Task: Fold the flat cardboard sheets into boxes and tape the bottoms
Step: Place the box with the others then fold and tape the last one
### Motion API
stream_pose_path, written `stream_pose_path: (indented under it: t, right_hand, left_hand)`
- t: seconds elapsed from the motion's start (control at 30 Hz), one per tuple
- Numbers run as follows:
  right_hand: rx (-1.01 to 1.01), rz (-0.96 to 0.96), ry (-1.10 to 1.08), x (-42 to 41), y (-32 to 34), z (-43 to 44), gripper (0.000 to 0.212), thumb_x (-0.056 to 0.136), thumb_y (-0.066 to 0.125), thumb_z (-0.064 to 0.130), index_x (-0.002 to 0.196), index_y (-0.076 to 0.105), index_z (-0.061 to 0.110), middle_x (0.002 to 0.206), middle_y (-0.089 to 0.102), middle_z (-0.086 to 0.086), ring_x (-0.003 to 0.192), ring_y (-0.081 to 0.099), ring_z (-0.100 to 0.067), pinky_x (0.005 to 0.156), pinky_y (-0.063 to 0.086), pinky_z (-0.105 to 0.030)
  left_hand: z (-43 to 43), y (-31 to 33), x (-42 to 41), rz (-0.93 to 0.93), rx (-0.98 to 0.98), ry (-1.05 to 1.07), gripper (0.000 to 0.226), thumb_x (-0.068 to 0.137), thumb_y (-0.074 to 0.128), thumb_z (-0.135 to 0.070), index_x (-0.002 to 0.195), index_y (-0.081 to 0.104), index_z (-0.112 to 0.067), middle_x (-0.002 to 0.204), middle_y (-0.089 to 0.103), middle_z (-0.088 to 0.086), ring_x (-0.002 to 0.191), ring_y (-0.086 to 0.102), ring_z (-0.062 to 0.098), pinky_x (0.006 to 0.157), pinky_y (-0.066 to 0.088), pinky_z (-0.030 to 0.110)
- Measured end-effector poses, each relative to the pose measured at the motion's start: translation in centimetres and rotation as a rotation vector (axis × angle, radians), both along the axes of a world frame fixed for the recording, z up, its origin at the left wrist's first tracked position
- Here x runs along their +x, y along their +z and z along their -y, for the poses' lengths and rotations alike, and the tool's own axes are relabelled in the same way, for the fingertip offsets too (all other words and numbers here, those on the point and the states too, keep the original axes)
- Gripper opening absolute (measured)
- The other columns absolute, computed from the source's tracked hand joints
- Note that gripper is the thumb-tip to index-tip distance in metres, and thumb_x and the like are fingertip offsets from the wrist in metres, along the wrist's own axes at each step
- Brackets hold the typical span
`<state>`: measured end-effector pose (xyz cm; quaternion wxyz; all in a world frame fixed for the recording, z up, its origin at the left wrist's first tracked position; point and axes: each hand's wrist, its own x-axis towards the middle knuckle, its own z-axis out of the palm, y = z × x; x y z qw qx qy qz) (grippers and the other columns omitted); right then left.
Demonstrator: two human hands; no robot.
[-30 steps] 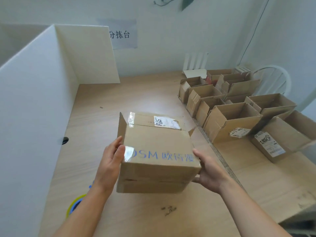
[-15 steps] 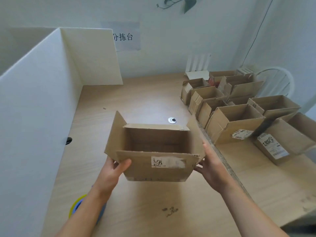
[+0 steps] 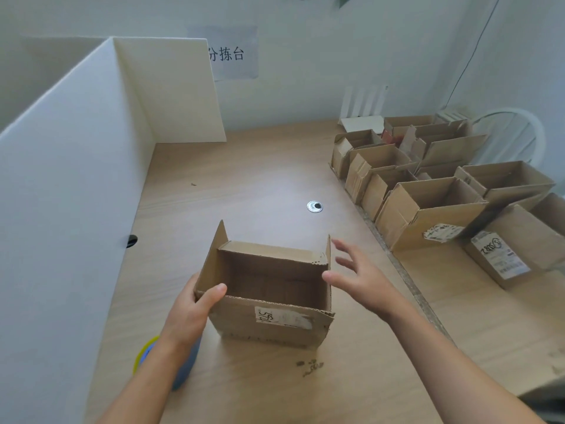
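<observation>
head view: upright open-topped cardboard box (torn white label)

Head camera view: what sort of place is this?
Probably a packing or sorting bench: open cardboard boxes stand in rows on the right of a wooden table, a tape roll lies at its near left, and a printed sign hangs on the wall. The left hand grips another box.
</observation>
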<state>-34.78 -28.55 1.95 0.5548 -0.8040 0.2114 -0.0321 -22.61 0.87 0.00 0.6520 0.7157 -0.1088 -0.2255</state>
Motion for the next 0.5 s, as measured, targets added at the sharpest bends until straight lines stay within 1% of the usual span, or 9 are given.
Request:
stream_pose_path:
  t: [0.07,0.13,0.2,0.23,0.3,0.33,0.37,0.43,0.5]
  right_hand:
    - [-0.096,-0.041,0.07,1.8,1.0,0.0,0.075,0.081,0.069,0.033,0.145,0.034,0.047,0.137,0.044,0.01,0.109,0.059,-0.006,0.089,0.05,-0.026]
    - [-0.307,-0.129,0.116,3.7,1.5,-0.1,0.074,0.083,0.066,0.03,0.147,0.031,0.046,0.13,0.043,0.002,0.098,0.06,-0.008,0.082,0.048,-0.023]
    - [-0.543,-0.307,0.188,5.5,1.6,-0.2,0.069,0.082,0.065,0.042,0.144,0.035,0.045,0.127,0.043,-0.001,0.106,0.057,-0.017,0.09,0.048,-0.033]
    - [-0.635,-0.399,0.213,6.2,1.8,-0.3,0.06,0.083,0.064,0.048,0.139,0.042,0.044,0.127,0.045,0.0,0.111,0.054,-0.021,0.092,0.047,-0.037]
    - [-0.761,-0.494,0.206,7.4,2.4,-0.1,0.044,0.085,0.06,0.053,0.127,0.055,0.041,0.128,0.05,0.002,0.116,0.052,-0.024,0.087,0.045,-0.036]
    - [-0.805,-0.5,0.208,7.9,2.6,0.1,0.044,0.085,0.061,0.054,0.127,0.055,0.041,0.13,0.049,0.003,0.119,0.051,-0.024,0.087,0.044,-0.037]
    - [-0.84,-0.501,0.241,8.3,2.7,0.3,0.051,0.084,0.063,0.055,0.132,0.051,0.043,0.134,0.045,0.004,0.123,0.048,-0.024,0.09,0.044,-0.038]
    - [-0.876,-0.503,0.328,9.2,2.6,0.7,0.064,0.081,0.068,0.054,0.139,0.044,0.045,0.137,0.039,0.006,0.126,0.046,-0.023,0.096,0.046,-0.042]
    - [-0.85,-0.457,0.334,10.1,2.1,1.4,0.055,0.084,0.067,0.051,0.135,0.05,0.042,0.131,0.048,0.006,0.12,0.052,-0.022,0.096,0.047,-0.041]
  left_hand:
    - [-0.4,0.0,-0.1,0.048,0.026,-0.014,0.054,0.076,0.065,-0.044,0.128,0.061,-0.032,0.119,0.07,-0.004,0.112,0.065,0.021,0.098,0.049,0.044]
    - [-0.5,-0.1,-0.3,0.092,0.054,-0.01,0.056,0.079,0.063,-0.04,0.135,0.055,-0.038,0.128,0.066,-0.011,0.119,0.062,0.014,0.104,0.046,0.044]
    - [-0.6,-0.2,-0.3,0.131,0.072,0.008,0.062,0.076,0.062,-0.043,0.137,0.053,-0.041,0.132,0.062,-0.015,0.123,0.058,0.011,0.107,0.043,0.045]
    - [-0.6,-0.2,-0.3,0.14,0.081,0.011,0.064,0.075,0.063,-0.044,0.138,0.051,-0.041,0.134,0.061,-0.016,0.126,0.056,0.01,0.109,0.042,0.046]
    - [-0.7,-0.3,-0.1,0.143,0.104,0.008,0.065,0.075,0.064,-0.041,0.139,0.049,-0.044,0.136,0.058,-0.018,0.128,0.053,0.009,0.11,0.04,0.046]
    - [-0.7,-0.4,-0.1,0.141,0.116,0.009,0.065,0.075,0.065,-0.038,0.137,0.049,-0.047,0.136,0.058,-0.021,0.128,0.053,0.006,0.11,0.041,0.044]
    - [-0.8,-0.5,-0.1,0.136,0.124,0.016,0.065,0.074,0.065,-0.035,0.134,0.048,-0.052,0.136,0.057,-0.024,0.127,0.052,0.003,0.11,0.041,0.042]
    - [-0.9,-0.6,-0.1,0.132,0.156,0.032,0.069,0.068,0.065,-0.04,0.132,0.044,-0.057,0.14,0.051,-0.028,0.131,0.049,0.003,0.112,0.039,0.042]
    - [-0.9,-0.7,0.0,0.138,0.157,0.031,0.071,0.066,0.064,-0.041,0.131,0.042,-0.06,0.141,0.049,-0.03,0.132,0.047,0.005,0.112,0.038,0.039]
